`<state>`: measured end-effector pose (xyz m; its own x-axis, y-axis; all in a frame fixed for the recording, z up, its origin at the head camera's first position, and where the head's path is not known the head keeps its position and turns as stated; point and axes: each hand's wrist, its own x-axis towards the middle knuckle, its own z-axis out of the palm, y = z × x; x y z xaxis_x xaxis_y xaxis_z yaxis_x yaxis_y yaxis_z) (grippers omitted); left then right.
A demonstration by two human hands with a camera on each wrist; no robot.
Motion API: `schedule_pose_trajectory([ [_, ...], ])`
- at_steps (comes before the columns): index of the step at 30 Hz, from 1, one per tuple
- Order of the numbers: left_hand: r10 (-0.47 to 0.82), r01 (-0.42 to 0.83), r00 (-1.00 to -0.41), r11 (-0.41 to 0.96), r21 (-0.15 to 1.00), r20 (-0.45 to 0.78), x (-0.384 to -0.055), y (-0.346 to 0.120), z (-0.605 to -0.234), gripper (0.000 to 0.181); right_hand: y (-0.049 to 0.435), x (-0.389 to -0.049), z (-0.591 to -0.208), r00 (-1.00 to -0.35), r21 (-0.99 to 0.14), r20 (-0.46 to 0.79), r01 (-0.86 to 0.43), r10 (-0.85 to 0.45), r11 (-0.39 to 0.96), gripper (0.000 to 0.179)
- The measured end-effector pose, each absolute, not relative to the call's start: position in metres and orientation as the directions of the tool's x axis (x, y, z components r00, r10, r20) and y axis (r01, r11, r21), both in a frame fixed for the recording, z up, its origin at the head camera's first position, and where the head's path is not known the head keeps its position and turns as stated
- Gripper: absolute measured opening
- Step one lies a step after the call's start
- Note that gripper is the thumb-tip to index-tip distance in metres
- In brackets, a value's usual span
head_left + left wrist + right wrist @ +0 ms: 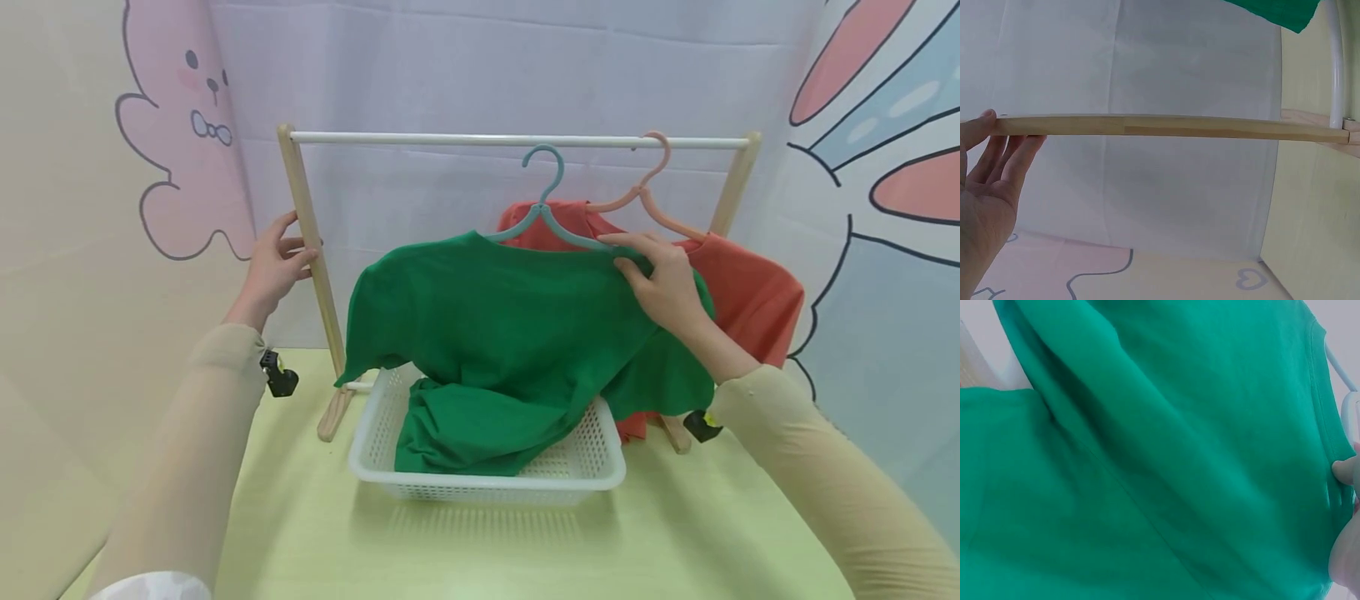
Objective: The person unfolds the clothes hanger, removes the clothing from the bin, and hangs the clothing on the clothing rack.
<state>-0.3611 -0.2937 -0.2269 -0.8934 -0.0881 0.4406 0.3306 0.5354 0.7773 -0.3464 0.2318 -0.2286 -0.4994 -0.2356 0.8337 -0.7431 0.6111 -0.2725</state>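
Note:
A green T-shirt (517,308) hangs on a blue hanger (542,210), its lower part lying in a white basket (487,482). My right hand (663,279) pinches the shirt's neckline together with the hanger's arm, thumb in front. In the right wrist view the green fabric (1166,462) fills most of the picture, with the thumb at the collar edge. The hanger's hook is just below the white rail (450,139), overlapping it slightly in the head view. My left hand (273,265) holds the wooden left post (1147,126) of the clothes rack between thumb and fingers.
To the right, a red shirt (750,292) on a pink hanger (654,187) hangs from the rail, partly behind the green one. The rack's wooden foot (334,415) stands on the pale yellow table (480,554). Behind is a printed curtain (420,75).

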Motion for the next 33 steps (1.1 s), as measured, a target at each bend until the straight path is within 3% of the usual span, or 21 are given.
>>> schedule_pose_trajectory([
  [15, -0.074, 0.367, -0.871, 0.560, 0.743, 0.486, -0.362, -0.289, -0.228, 0.067, 0.223, -0.350, -0.222, -0.464, -0.267, 0.871, -0.723, -0.161, 0.638, 0.038],
  [33, -0.082, 0.372, -0.862, 0.568, 0.734, 0.501, -0.360, -0.290, -0.229, 0.067, 0.207, -0.364, -0.204, -0.516, -0.343, 0.854, -0.653, -0.065, 0.675, 0.041],
])
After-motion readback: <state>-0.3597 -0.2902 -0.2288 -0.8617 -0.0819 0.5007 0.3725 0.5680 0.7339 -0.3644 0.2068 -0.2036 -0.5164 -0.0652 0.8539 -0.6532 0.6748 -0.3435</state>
